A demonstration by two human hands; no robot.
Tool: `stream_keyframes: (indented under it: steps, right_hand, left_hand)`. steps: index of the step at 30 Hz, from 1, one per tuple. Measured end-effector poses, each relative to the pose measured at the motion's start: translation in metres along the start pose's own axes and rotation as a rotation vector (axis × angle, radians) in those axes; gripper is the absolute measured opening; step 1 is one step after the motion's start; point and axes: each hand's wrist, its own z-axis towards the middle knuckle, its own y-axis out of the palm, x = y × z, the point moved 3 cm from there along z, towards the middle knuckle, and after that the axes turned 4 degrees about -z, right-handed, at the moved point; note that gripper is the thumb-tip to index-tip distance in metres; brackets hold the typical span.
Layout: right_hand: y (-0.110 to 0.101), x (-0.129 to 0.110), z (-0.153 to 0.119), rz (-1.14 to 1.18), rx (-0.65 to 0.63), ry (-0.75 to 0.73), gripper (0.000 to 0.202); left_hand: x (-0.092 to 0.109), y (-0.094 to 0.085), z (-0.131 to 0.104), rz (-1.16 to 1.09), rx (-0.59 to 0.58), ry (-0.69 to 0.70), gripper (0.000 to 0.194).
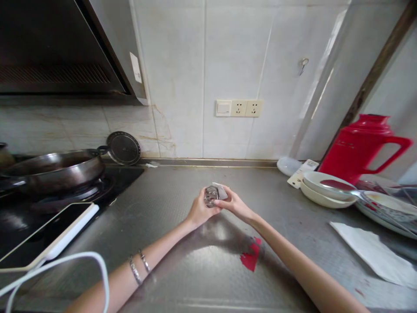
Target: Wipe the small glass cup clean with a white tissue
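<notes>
Above the middle of the metal counter (169, 191), my two hands meet around a small shiny object with a dark, glassy, patterned surface (211, 195); its exact kind I cannot make out. My left hand (201, 211) grips it from the left and below, fingers wrapped round it. From the right, my right hand (235, 203) closes in, its thumb on the object's front. A pale, thin, translucent piece (221, 191) shows between the right fingers and the object; it is too small to name. Two bracelets (138, 267) circle my left forearm.
At left, a steel pan (58, 171) sits on the black stove, with a phone (48, 239) and white cable (97, 256) nearer me. A red thermos (361, 148), stacked bowls (322, 195), a patterned plate (391, 213) and a white paper (374, 254) are at right. Red scraps (250, 256) lie in front.
</notes>
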Motion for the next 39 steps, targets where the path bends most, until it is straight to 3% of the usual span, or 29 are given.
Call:
stream_keyframes:
  steps: [5,11,16,23,27,33,39]
  right_hand:
    - [-0.001,-0.001,0.001,0.001,0.038,0.007,0.057]
    - [-0.004,-0.009,-0.001,0.152,0.047,0.168,0.051]
    - [-0.003,-0.012,-0.002,0.202,0.072,0.221,0.044]
    - [0.000,-0.009,-0.002,0.169,0.048,0.235,0.043]
    - [-0.004,-0.007,-0.002,0.177,-0.048,0.238,0.043]
    - [-0.011,-0.006,-0.002,0.141,-0.158,0.280,0.045]
    - [-0.022,-0.010,0.003,-0.001,0.000,0.214,0.038]
  left_hand:
    - [0.000,0.002,0.001,0.010,-0.014,0.007,0.063]
    - [-0.007,0.007,0.006,-0.174,-0.219,0.067,0.095]
    - [-0.019,0.005,0.008,-0.172,-0.147,0.025,0.123]
    - [-0.013,0.003,0.008,-0.163,-0.146,0.016,0.099]
    - [-0.006,0.001,0.006,-0.116,-0.075,0.079,0.079]
    - [-0.004,-0.001,0.001,0.023,0.009,0.112,0.073]
    - [-0.011,0.002,0.003,-0.072,0.021,0.054,0.077]
